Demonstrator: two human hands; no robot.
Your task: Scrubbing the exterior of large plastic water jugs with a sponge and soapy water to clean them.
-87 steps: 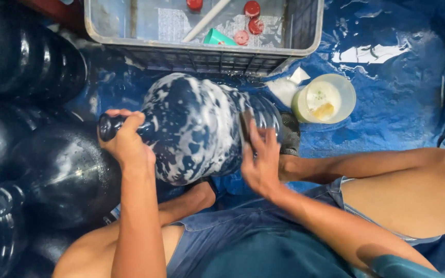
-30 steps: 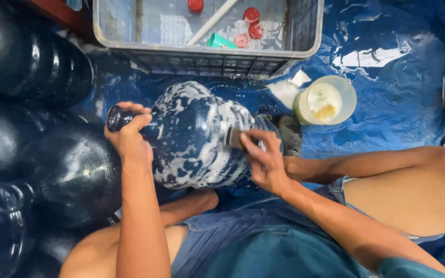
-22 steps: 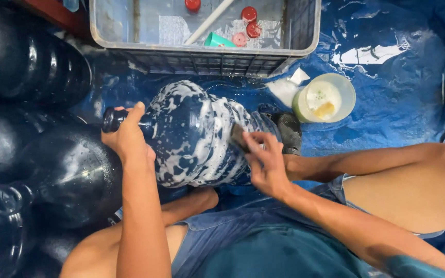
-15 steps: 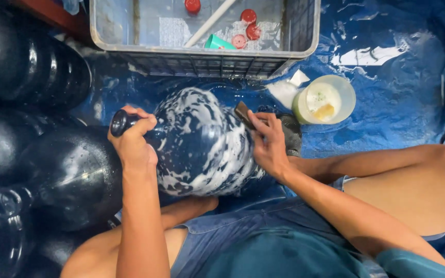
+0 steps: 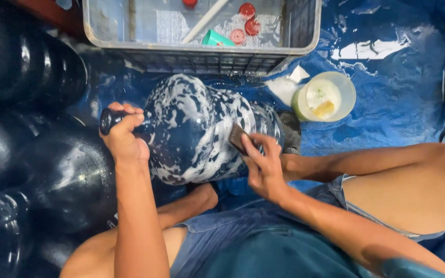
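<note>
The left hand grips the soapy water jug by its neck while the right hand presses a scrub pad on it, mid-wash, needing more rubbing.

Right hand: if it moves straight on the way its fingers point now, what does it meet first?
The right hand points up-left across the soapy jug, so it would probably just slide along the jug's side toward the neck.

**Layout, head view**

Water jug lies on its side on the tarp, neck to the left. Crate sits behind it, caps inside. Tub stands right of the jug. More jugs are stacked to the left.
</note>
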